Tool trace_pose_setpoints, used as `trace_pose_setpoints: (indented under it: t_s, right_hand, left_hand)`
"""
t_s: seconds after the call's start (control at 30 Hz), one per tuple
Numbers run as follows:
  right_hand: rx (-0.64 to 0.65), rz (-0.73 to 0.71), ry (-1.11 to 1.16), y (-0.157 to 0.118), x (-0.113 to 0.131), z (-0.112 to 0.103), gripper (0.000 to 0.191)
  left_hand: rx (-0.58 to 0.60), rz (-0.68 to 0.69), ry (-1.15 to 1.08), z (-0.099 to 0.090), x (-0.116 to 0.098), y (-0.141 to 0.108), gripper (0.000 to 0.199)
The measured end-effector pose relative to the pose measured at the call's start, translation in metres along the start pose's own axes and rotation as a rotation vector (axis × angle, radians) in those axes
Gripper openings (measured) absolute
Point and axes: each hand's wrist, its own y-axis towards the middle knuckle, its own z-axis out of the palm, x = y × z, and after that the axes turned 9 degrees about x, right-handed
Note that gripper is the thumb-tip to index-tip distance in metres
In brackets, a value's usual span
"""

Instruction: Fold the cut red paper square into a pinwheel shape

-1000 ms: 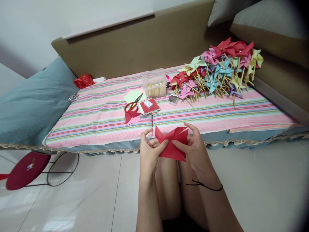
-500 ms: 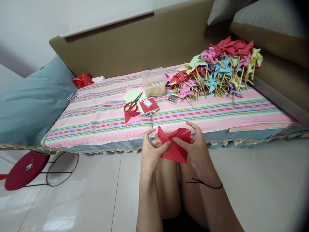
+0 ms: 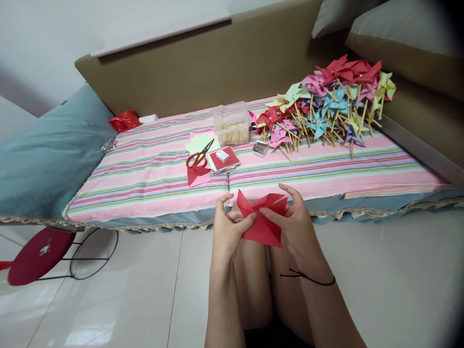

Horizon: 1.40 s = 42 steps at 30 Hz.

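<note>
Both our left hand (image 3: 227, 227) and right hand (image 3: 295, 223) pinch the cut red paper square (image 3: 263, 220) above our knees, before the striped cushion (image 3: 145, 179). Since a second ago its flaps have drawn closer to the centre: folding is advancing.

I see one red paper square (image 3: 261, 218), cut in from its corners and partly folded into pinwheel points (two tips stand up at the top edge), held tilted above the knees, just before the bed's edge.
</note>
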Motion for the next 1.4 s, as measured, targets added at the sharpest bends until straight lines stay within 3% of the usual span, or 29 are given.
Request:
trace_pose_setpoints:
  t_s: [0.1,0.3,0.47,0.57,0.7,1.03,1.13,1.27,1.4]
  right_hand:
    - [-0.041,0.095,0.12,0.001,0.007,-0.001,0.065]
    - [-0.018,0.036,0.143,0.003,0.012,-0.008,0.027]
    - [0.023,-0.097,0.021,0.001,0.01,-0.005,0.012]
    - [0.115,-0.231,-0.067,-0.001,0.012,-0.003,0.004]
    - [0.208,-0.336,-0.177,-0.003,0.014,-0.001,0.01]
    - [0.025,-0.335,-0.275,-0.005,0.012,0.008,0.005]
    - [0.02,-0.247,-0.159,-0.004,0.011,0.008,0.012]
    - [0.036,-0.054,0.063,-0.002,0.009,0.006,0.046]
    - [0.074,0.049,0.088,-0.002,0.007,0.001,0.062]
  left_hand:
    - [-0.063,0.016,-0.029,-0.001,0.0,0.001,0.073]
    - [-0.161,0.065,-0.058,-0.004,0.001,0.001,0.071]
    - [-0.162,0.073,-0.054,0.0,0.002,0.0,0.069]
    - [-0.183,0.092,-0.06,0.001,0.002,0.0,0.068]
    - [-0.182,0.11,-0.064,0.0,0.002,-0.001,0.067]
    - [-0.127,0.114,-0.048,0.005,0.0,-0.004,0.068]
    - [-0.109,0.132,-0.039,0.007,0.001,-0.005,0.065]
    - [-0.103,0.134,-0.005,0.007,0.0,-0.007,0.064]
    - [-0.082,0.113,0.013,0.008,-0.002,-0.008,0.066]
